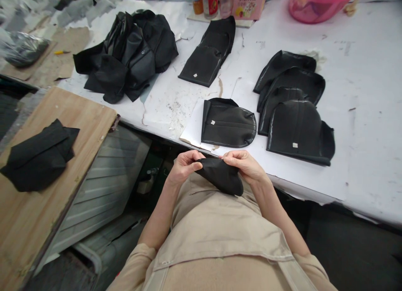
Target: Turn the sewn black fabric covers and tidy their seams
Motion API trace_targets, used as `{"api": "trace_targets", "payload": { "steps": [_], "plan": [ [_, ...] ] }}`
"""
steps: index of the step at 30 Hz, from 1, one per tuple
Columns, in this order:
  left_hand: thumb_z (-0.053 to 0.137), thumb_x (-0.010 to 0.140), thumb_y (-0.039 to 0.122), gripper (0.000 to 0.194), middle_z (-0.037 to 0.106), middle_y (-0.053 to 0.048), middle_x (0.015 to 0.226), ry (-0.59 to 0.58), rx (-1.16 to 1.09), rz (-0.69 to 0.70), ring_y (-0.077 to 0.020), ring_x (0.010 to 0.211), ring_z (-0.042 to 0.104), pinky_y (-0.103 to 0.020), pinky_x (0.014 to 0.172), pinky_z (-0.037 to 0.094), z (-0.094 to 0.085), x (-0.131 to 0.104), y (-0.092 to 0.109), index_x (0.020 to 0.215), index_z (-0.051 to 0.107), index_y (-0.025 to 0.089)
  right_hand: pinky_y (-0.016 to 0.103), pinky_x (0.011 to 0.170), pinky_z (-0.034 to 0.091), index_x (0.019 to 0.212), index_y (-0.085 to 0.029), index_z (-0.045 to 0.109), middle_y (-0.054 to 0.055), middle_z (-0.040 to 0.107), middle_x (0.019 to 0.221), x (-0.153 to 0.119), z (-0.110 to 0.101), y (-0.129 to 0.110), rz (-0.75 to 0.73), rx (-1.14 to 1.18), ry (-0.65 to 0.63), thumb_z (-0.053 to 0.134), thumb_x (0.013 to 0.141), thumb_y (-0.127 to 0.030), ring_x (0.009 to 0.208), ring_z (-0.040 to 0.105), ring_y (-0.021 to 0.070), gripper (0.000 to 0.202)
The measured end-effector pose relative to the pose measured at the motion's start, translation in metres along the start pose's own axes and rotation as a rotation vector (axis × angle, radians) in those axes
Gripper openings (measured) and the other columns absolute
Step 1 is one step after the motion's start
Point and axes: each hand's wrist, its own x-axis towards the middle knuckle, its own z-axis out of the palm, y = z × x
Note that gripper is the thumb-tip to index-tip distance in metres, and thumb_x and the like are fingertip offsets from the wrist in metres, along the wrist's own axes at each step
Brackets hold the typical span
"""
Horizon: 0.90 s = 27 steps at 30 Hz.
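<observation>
Between my two hands, just off the table's front edge, a black sewn fabric piece (222, 176) hangs by its upper edge. My left hand (185, 167) pinches one end of that edge and my right hand (243, 163) pinches the other. Directly beyond them lies a flat black piece (230, 125) with a rounded end and a small white tag. To the right, several similar black pieces (295, 127) overlap in a fanned stack. Farther back rests another long black piece (204, 56), also tagged.
A heap of black material (135, 52) lies at the back left of the white-covered table (370, 115). Lower left, a wooden board (72, 157) carries a folded black piece (39, 157). Bottles (210, 2), a pink box (249, 6) and a pink basket (317, 8) stand along the back.
</observation>
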Motion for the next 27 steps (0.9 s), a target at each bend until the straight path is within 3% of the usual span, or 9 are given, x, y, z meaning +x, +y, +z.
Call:
{"api": "trace_targets", "payload": {
  "steps": [7,14,18,27],
  "plan": [
    [0.081,0.073,0.037,0.031,0.062,-0.003,0.07,-0.011,0.008,0.037,-0.0137,0.066,0.056,-0.026,0.063,0.042,-0.002,-0.001,-0.002,0.066,0.06,0.014,0.026,0.059,0.032,0.054,-0.018,0.05,-0.003,0.044,0.057,0.0,0.001,-0.005,-0.089,-0.093,0.004,0.077,0.075,-0.049,0.061,0.041,0.0121,0.046],
    [0.08,0.075,0.037,0.032,0.06,-0.002,0.067,0.063,-0.004,0.078,-0.0135,0.065,0.054,-0.026,0.063,0.042,-0.003,-0.003,0.0,0.067,0.058,0.016,0.03,0.073,0.041,0.064,-0.018,0.063,0.003,0.062,0.079,-0.009,-0.009,-0.006,-0.234,-0.311,0.009,0.079,0.074,-0.041,0.079,0.054,0.0183,0.03],
    [0.081,0.073,0.04,0.036,0.059,-0.001,0.067,0.113,-0.019,0.058,-0.0118,0.063,0.052,-0.024,0.061,0.04,-0.002,-0.004,0.002,0.065,0.055,0.016,0.029,0.074,0.041,0.062,-0.019,0.057,0.003,0.063,0.087,-0.013,-0.011,0.003,-0.232,-0.233,0.074,0.075,0.079,-0.04,0.082,0.055,0.0176,0.033],
    [0.08,0.073,0.039,0.036,0.057,0.0,0.068,0.158,-0.014,0.057,-0.0113,0.063,0.05,-0.025,0.061,0.039,-0.001,-0.006,0.001,0.065,0.055,0.016,0.028,0.069,0.04,0.059,-0.019,0.047,0.0,0.058,0.075,-0.009,-0.003,0.011,-0.245,-0.16,0.212,0.077,0.076,-0.038,0.073,0.051,0.0151,0.039]
  ]
}}
